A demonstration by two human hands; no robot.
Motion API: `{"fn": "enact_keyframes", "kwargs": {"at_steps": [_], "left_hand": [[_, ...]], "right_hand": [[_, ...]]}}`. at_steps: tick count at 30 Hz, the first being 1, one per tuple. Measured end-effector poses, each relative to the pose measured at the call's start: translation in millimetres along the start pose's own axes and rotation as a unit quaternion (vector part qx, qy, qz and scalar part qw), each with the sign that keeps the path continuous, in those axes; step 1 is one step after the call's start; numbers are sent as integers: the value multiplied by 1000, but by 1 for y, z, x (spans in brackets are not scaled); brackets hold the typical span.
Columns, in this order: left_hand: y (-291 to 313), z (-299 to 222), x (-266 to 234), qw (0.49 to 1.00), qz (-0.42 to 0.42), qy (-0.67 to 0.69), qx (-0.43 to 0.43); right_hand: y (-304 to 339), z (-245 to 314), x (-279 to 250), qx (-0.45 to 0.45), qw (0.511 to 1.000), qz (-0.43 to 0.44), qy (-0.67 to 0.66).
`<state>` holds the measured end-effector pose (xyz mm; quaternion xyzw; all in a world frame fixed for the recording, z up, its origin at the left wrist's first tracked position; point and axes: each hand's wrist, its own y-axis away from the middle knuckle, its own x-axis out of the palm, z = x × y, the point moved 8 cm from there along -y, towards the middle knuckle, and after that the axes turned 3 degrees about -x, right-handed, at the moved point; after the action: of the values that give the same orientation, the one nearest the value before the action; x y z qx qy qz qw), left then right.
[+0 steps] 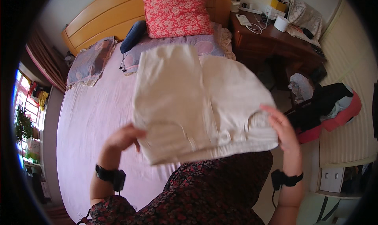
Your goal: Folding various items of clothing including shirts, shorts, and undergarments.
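Between my hands, a pair of cream trousers point(173, 95) is held up over the near part of the bed, its waistband toward me. Belt loops, curved pocket edges and a white loop at the front show on it. My left hand point(125, 137) grips the left side by the waistband, fingertips partly behind the cloth. On the opposite side, my right hand point(282, 127) has hold of the edge by the pocket, with fingers lying over the fabric. The far end of the cloth is slightly blurred.
Beneath lies a bed with a pale pink sheet point(90, 138). A red floral cushion point(177, 12), a dark blue neck pillow point(134, 36) and a patterned pillow point(92, 63) are by the headboard. A brown desk point(256, 38) and a pile of dark clothes point(323, 105) are on the right.
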<state>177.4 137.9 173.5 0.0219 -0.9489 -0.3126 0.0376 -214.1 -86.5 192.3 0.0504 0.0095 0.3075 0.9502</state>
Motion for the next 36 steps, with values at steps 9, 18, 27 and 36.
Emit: {"fn": "enact_keyframes", "kwargs": {"at_steps": [9, 18, 27, 36], "left_hand": [[-65, 138, 58, 890, 280, -287, -218], [-241, -9, 75, 907, -39, -394, 145], [-272, 13, 72, 689, -125, -678, 222], [-242, 15, 28, 656, -210, -722, 63]], "right_hand": [[49, -171, -48, 90, 958, -93, 256], [82, -72, 107, -189, 890, 144, 389], [84, -98, 124, -253, 829, 82, 492], [83, -94, 120, -246, 850, 67, 462]]}}
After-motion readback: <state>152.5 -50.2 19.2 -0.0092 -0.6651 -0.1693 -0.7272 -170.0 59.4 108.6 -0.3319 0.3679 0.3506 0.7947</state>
